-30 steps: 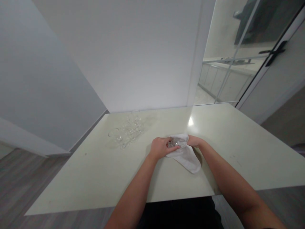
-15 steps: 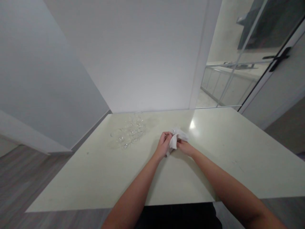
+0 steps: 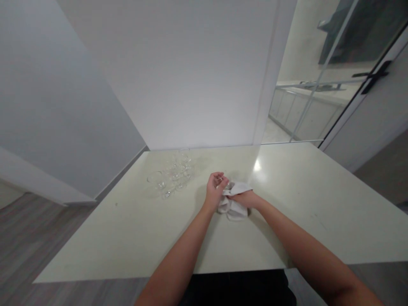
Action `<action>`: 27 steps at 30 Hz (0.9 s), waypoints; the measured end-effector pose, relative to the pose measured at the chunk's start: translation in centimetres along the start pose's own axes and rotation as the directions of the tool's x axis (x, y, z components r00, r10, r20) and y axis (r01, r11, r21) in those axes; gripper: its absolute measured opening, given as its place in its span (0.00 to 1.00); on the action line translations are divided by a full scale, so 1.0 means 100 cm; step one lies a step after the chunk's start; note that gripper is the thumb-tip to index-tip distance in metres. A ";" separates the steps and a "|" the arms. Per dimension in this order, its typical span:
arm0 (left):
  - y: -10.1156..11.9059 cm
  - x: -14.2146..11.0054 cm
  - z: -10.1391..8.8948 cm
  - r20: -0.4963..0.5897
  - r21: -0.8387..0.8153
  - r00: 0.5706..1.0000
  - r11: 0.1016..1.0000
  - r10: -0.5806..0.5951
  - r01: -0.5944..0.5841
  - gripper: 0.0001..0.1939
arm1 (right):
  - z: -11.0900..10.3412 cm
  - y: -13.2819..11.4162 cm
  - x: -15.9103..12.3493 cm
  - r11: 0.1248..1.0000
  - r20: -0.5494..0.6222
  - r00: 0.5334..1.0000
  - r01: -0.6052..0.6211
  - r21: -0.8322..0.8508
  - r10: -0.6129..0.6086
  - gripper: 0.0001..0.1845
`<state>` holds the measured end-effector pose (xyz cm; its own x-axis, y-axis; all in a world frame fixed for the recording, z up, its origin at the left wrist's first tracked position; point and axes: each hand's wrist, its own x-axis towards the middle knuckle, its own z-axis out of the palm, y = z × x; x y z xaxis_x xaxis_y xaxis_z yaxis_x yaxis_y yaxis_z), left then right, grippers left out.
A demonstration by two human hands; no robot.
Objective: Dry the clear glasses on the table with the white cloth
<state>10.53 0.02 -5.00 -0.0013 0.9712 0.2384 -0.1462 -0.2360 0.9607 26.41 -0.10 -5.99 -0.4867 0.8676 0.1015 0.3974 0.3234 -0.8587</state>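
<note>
My left hand (image 3: 214, 188) curls around a small clear glass (image 3: 221, 182) above the middle of the pale table (image 3: 127, 238). My right hand (image 3: 244, 198) grips a white cloth (image 3: 232, 208) and presses it against that glass. Part of the cloth hangs in a bunch below both hands, just over the tabletop. The glass is mostly hidden by my fingers and the cloth.
A cluster of several clear glasses (image 3: 172, 175) stands at the table's far left, near the white wall (image 3: 178, 72). A glass partition and a door with a black handle (image 3: 371, 75) are at the right. The floor (image 3: 19, 242) lies to the left.
The cloth was first draped low toward me, then gathered up between my hands. Now its bunch hangs below them, and my left hand has turned the glass.
</note>
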 end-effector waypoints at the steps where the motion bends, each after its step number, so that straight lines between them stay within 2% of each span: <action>1: 0.002 0.000 0.000 0.048 -0.083 0.998 0.995 -0.051 0.055 0.26 | 0.000 0.000 -0.004 0.995 0.042 0.997 -0.061 0.083 0.058 0.19; 3: 0.007 0.000 -0.001 0.165 -0.195 0.980 0.970 -0.114 0.146 0.28 | -0.002 -0.001 -0.009 0.960 0.096 0.976 -0.208 0.185 0.193 0.22; 5: 0.010 0.000 -0.001 0.192 -0.207 0.972 0.963 -0.132 0.172 0.30 | -0.003 -0.004 -0.009 0.949 0.063 0.972 -0.235 0.212 0.226 0.22; 8: 0.008 0.002 -0.001 0.051 -0.084 0.991 0.988 -0.124 0.128 0.30 | -0.002 -0.008 -0.002 0.991 -0.099 0.995 -0.017 0.135 0.031 0.17; 10: 0.005 0.003 -0.002 0.002 -0.045 0.991 0.990 -0.136 0.136 0.29 | 0.000 -0.009 0.000 0.986 -0.131 0.991 0.044 0.163 -0.022 0.17; 12: 0.005 0.003 -0.002 0.061 -0.109 0.981 0.976 -0.185 0.191 0.28 | 0.001 -0.009 -0.002 0.946 -0.073 0.993 -0.069 0.316 0.097 0.19; 15: 0.009 0.002 -0.002 0.200 -0.223 0.956 0.940 -0.215 0.258 0.29 | 0.001 -0.010 -0.008 0.786 0.111 0.948 -0.311 0.534 0.300 0.23; 16: 0.010 0.002 -0.002 0.221 -0.238 0.953 0.936 -0.208 0.259 0.30 | 0.001 -0.010 -0.010 0.764 0.130 0.939 -0.335 0.552 0.319 0.24; 18: 0.010 0.002 -0.001 0.208 -0.226 0.960 0.945 -0.189 0.235 0.32 | 0.002 -0.012 -0.010 0.821 0.061 0.956 -0.278 0.498 0.286 0.22; 20: 0.006 0.002 -0.001 0.144 -0.150 0.974 0.969 -0.176 0.197 0.32 | 0.003 -0.011 -0.008 0.905 -0.040 0.974 -0.189 0.382 0.221 0.19; 22: 0.000 0.004 -0.002 0.078 -0.066 0.982 0.982 -0.172 0.177 0.29 | 0.004 -0.008 -0.005 0.927 -0.049 0.979 -0.173 0.332 0.200 0.17; 24: -0.004 0.005 -0.004 0.054 -0.060 0.983 0.982 -0.177 0.180 0.28 | 0.004 -0.003 -0.004 0.879 0.033 0.967 -0.244 0.410 0.253 0.19; 27: -0.004 0.005 -0.004 0.084 -0.173 0.979 0.965 -0.185 0.197 0.29 | 0.003 0.001 -0.006 0.754 0.144 0.923 -0.376 0.538 0.358 0.22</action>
<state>10.17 0.63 -5.33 0.1092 0.9917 0.0681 -0.3126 -0.0308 0.9494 26.51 -0.67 -6.30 -0.4191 0.8617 -0.2860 0.0641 -0.2861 -0.9561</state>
